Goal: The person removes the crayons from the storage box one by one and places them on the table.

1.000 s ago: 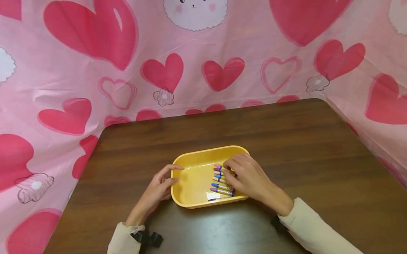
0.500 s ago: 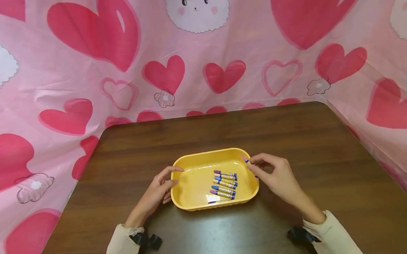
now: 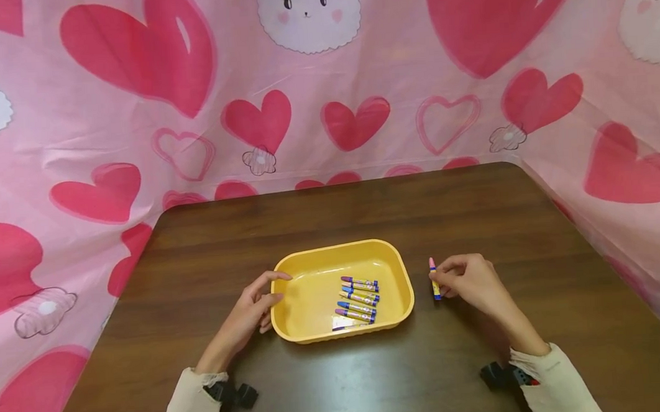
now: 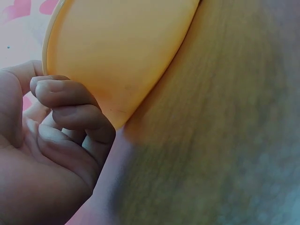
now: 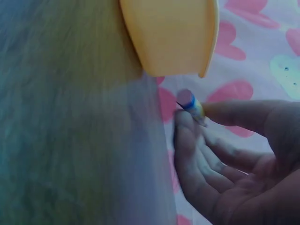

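Observation:
My right hand (image 3: 471, 279) pinches a pink crayon (image 3: 436, 289) with a yellow wrapper between thumb and fingers, right of the yellow tray (image 3: 304, 304). The crayon's pink tip points away from me, and its blue end shows in the right wrist view, the crayon (image 5: 197, 110) partly covered by the fingertips. On the tray's left side my left hand (image 3: 251, 306) holds the rim, thumb and index finger reaching over it. In the left wrist view the other fingers of the left hand (image 4: 61, 136) curl against the tray's outer wall. Several crayons (image 3: 358, 310) lie in a row inside, toward the right.
A brown wooden table (image 3: 330, 215) carries the tray and crayons. Pink cloth (image 3: 412, 58) with hearts hangs behind and at both sides. Dark wrist cameras sit on both forearms, below the cream sleeves (image 3: 191, 403).
My right hand has lifted the pink crayon out of the tray, over the right rim, to a spot beside it. The left hand stays at the tray's left rim.

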`<act>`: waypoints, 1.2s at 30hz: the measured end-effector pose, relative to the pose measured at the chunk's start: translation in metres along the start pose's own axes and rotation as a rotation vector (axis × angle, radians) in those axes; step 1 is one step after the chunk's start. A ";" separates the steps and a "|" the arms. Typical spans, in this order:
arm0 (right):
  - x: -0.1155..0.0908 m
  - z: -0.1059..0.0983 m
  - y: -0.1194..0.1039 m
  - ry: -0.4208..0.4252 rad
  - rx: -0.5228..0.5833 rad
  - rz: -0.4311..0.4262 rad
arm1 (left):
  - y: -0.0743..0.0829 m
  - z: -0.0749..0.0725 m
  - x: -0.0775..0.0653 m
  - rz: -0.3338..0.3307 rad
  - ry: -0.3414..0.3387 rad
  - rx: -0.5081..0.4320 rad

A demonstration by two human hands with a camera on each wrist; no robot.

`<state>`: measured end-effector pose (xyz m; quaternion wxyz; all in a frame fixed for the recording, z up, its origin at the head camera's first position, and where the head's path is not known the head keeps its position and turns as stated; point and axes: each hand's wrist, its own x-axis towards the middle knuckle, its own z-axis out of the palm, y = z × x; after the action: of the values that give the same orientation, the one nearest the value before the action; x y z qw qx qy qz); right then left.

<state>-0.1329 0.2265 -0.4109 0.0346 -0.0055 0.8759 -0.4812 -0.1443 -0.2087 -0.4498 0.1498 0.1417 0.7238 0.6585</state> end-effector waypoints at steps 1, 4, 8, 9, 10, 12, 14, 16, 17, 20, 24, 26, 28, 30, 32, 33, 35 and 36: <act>0.001 0.001 0.002 -0.031 -0.003 0.009 | 0.000 0.000 0.000 0.001 -0.001 0.002; 0.003 0.004 0.008 -0.110 0.003 0.034 | 0.000 0.000 -0.001 0.000 0.003 0.005; 0.004 0.007 0.015 -0.154 0.003 0.070 | 0.002 0.001 -0.002 -0.001 0.008 0.000; 0.005 0.008 0.016 -0.159 0.005 0.081 | 0.002 0.001 -0.002 -0.003 0.006 0.000; 0.005 0.008 0.018 -0.158 0.007 0.089 | 0.003 0.001 -0.002 -0.003 0.004 0.000; 0.005 0.008 0.019 -0.162 0.003 0.099 | 0.003 0.001 -0.002 -0.004 0.001 0.002; 0.005 0.007 0.020 -0.169 -0.005 0.094 | 0.002 0.001 -0.002 -0.002 0.001 0.005; 0.006 0.007 0.020 -0.165 -0.010 0.097 | 0.002 0.000 -0.002 0.002 0.003 0.007; 0.006 0.007 0.020 -0.165 -0.014 0.097 | 0.002 0.000 -0.002 0.003 0.005 0.008; 0.006 0.006 0.019 -0.168 -0.018 0.093 | 0.001 0.000 -0.001 0.001 0.007 0.011; 0.006 0.007 0.018 -0.177 -0.021 0.090 | 0.001 0.000 -0.001 -0.004 0.006 0.014; 0.006 0.007 0.018 -0.178 -0.020 0.085 | 0.001 0.000 -0.002 -0.005 0.006 0.015; 0.006 0.007 0.017 -0.180 -0.022 0.076 | 0.000 0.000 -0.002 -0.005 0.007 0.016; 0.006 0.008 0.017 -0.175 -0.021 0.083 | 0.000 0.000 -0.002 -0.007 0.009 0.019; 0.006 0.008 0.018 -0.174 -0.026 0.082 | 0.000 -0.001 -0.002 -0.009 0.009 0.021; 0.006 0.008 0.018 -0.173 -0.030 0.083 | 0.000 -0.001 -0.002 -0.010 0.008 0.023; 0.005 0.008 0.017 -0.165 -0.033 0.089 | 0.001 -0.001 -0.002 -0.011 0.008 0.025; 0.005 0.008 0.016 -0.160 -0.036 0.091 | 0.001 -0.001 -0.002 -0.011 0.007 0.026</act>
<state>-0.1373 0.2283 -0.4290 0.1265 -0.0047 0.8783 -0.4611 -0.1424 -0.2100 -0.4488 0.1488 0.1372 0.7337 0.6487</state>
